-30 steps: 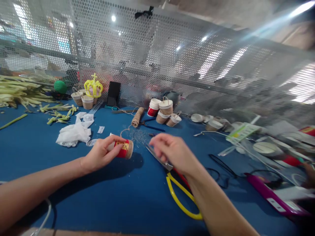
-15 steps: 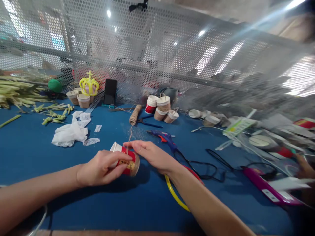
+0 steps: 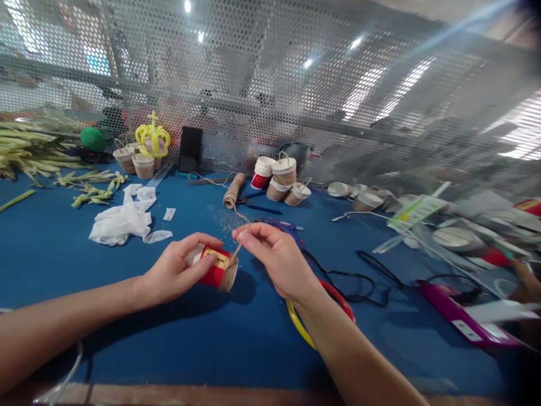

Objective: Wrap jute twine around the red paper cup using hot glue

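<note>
From my remote seat I see both hands low over the blue table (image 3: 211, 349), close to each other in the middle of the view. The left hand (image 3: 177, 273) is closed around a red paper cup (image 3: 211, 272). The cup is lying on its side, just above the table, with its white rim under the fingers and its bottom toward the right. Some turns of twine (image 3: 230, 276) are wound around this bottom end. From there one strand goes up to the right hand (image 3: 276, 259), which pinches it between thumb and forefinger, just beside the cup. The strand then goes further back to the twine spool (image 3: 234, 190), which lies on the table well behind the hands.

Under the right wrist lie scissors (image 3: 298, 327) with yellow and red handles. A blue glue gun (image 3: 289, 230) is just behind the right hand, and its black cable (image 3: 359, 282) runs to the right. Behind the spool there is a group of small cups (image 3: 281, 177). A crumpled white sheet (image 3: 116, 223) lies to the left. Along the back stands a perforated metal screen (image 3: 296, 84).
</note>
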Demonstrator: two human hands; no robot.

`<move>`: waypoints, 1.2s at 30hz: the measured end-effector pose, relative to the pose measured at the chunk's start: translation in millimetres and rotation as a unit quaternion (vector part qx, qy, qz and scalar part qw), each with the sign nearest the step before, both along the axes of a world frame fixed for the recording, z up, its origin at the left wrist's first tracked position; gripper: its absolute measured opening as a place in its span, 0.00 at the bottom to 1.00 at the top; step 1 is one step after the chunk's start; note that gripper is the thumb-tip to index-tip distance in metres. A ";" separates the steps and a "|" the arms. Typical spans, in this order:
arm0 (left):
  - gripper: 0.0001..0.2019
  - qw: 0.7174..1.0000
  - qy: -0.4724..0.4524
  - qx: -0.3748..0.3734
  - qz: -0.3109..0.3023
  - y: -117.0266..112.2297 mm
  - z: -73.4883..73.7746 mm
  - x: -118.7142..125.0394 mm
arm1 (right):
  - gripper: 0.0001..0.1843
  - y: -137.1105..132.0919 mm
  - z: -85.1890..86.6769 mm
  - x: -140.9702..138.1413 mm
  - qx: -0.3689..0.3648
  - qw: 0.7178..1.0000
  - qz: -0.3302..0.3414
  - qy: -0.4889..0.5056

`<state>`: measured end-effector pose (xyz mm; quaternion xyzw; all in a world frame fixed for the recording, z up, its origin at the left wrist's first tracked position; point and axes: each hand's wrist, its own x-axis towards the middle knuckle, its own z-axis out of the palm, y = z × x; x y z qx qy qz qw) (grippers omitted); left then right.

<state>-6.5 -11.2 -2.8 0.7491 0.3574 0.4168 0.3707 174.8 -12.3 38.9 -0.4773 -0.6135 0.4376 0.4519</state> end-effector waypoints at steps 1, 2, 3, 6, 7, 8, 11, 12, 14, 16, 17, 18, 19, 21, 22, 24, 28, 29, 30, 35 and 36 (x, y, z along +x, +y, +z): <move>0.11 1.000 -0.002 -0.011 -0.003 0.2 -0.5 0.6 | 0.07 -0.3 -0.2 -0.3 0.007 1.000 0.002 -0.007; 0.11 1.000 -0.003 -0.021 -0.007 0.5 -0.8 1.0 | 0.07 -0.6 -0.5 -0.5 0.016 1.000 0.004 -0.013; 0.11 1.000 -0.004 -0.029 -0.008 0.8 -1.0 1.3 | 0.07 -1.0 -0.8 -0.5 0.024 0.999 0.005 -0.021; 0.11 0.998 -0.007 -0.055 -0.008 1.3 -0.2 2.0 | 0.08 -1.5 -1.3 0.1 0.045 0.998 0.003 -0.048; 0.12 0.998 -0.008 -0.064 -0.008 1.4 0.2 2.3 | 0.08 -1.3 -1.4 0.5 0.049 0.997 0.001 -0.057; 0.12 0.997 -0.010 -0.073 -0.008 1.2 0.7 2.6 | 0.08 -1.1 -1.5 0.8 0.052 0.996 -0.002 -0.067; 0.12 0.996 -0.020 -0.090 -0.014 0.0 1.4 3.7 | 0.09 0.2 -2.2 0.9 0.057 0.993 -0.012 -0.099; 0.12 0.996 -0.021 -0.086 -0.014 -0.7 1.4 3.8 | 0.09 0.6 -2.7 0.7 0.057 0.992 -0.013 -0.108; 0.12 0.997 -0.022 -0.075 -0.019 -2.5 1.3 3.5 | 0.09 0.8 -3.7 0.1 0.055 0.991 -0.010 -0.122; 0.12 0.997 -0.020 -0.061 -0.029 -4.5 1.1 2.5 | 0.09 0.3 -4.8 -0.6 0.054 0.990 -0.006 -0.131; 0.12 0.998 -0.019 -0.054 -0.034 -5.5 1.2 2.0 | 0.09 -0.1 -5.2 -1.0 0.054 0.989 -0.004 -0.135; 0.11 0.998 -0.017 -0.047 -0.037 -6.4 1.4 1.5 | 0.09 -0.7 -5.4 -1.3 0.054 0.989 -0.003 -0.139; 0.11 0.998 -0.015 -0.038 -0.038 -7.2 1.7 1.1 | 0.09 -1.3 -5.4 -1.6 0.053 0.988 -0.002 -0.143; 0.11 0.999 -0.011 -0.020 -0.039 -8.4 2.8 0.7 | 0.09 -2.3 -5.2 -1.9 0.052 0.988 0.001 -0.149; 0.11 0.999 -0.006 -0.011 -0.037 -8.8 3.6 0.6 | 0.09 -2.7 -4.9 -2.0 0.051 0.987 0.002 -0.151; 0.10 0.999 0.004 0.010 -0.031 -9.3 5.1 0.5 | 0.09 -3.2 -4.4 -2.1 0.051 0.986 0.003 -0.158; 0.10 0.999 0.016 0.037 -0.027 -8.4 5.6 0.0 | 0.09 -3.8 -3.6 -1.6 0.049 0.983 0.001 -0.175; 0.10 0.999 0.014 0.034 -0.029 -7.9 5.0 0.0 | 0.09 -4.1 -3.4 -1.2 0.051 0.983 -0.001 -0.176; 0.10 0.999 0.010 0.026 -0.031 -7.3 4.3 0.2 | 0.09 -4.5 -3.0 -0.8 0.054 0.983 -0.003 -0.173; 0.11 0.998 -0.028 -0.061 -0.019 -4.1 1.1 3.2 | 0.09 -6.7 -0.2 1.8 0.064 0.988 -0.016 -0.138; 0.11 0.996 -0.033 -0.078 -0.016 -3.7 1.1 4.0 | 0.09 -6.8 0.2 2.1 0.064 0.988 -0.019 -0.137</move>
